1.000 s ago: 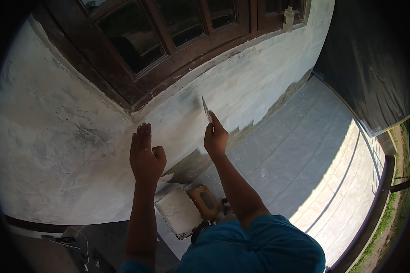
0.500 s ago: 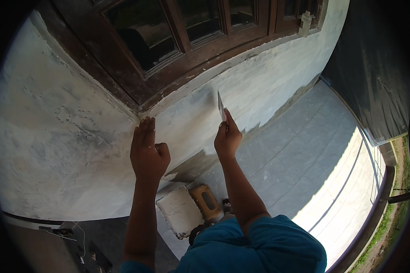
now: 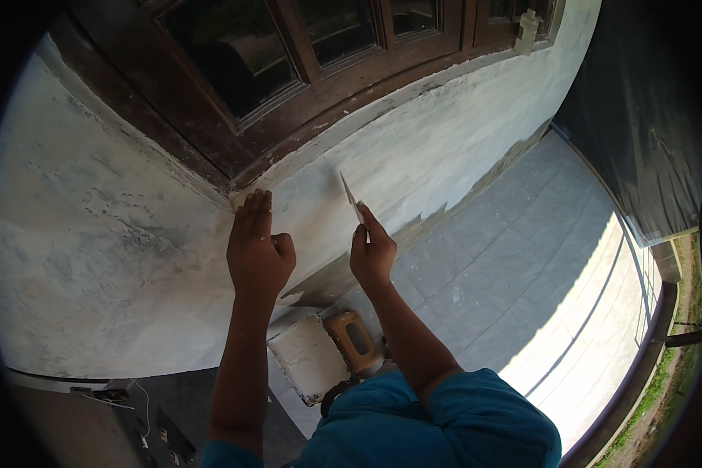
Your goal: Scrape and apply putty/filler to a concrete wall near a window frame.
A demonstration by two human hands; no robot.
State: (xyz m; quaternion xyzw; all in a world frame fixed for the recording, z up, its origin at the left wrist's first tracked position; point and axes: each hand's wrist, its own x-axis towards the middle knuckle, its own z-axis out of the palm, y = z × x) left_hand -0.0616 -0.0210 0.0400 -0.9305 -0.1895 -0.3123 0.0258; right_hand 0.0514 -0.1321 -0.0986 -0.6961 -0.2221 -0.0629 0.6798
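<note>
Shifted left since the earlier frame, the right hand (image 3: 373, 251), mid-frame, pinches a thin blade (image 3: 350, 195) by the wall (image 3: 421, 148). The left hand (image 3: 260, 253) has fingers outstretched; whether gripping, I cannot tell. Smoothing seems underway; next probably calls for even pressure.

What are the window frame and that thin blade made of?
The window frame looks like wood: dark brown, dull, scuffed. The blade in the right hand could be metal or plastic; it looks thin and greyish, but seen nearly edge-on, its finish is unclear.
</note>
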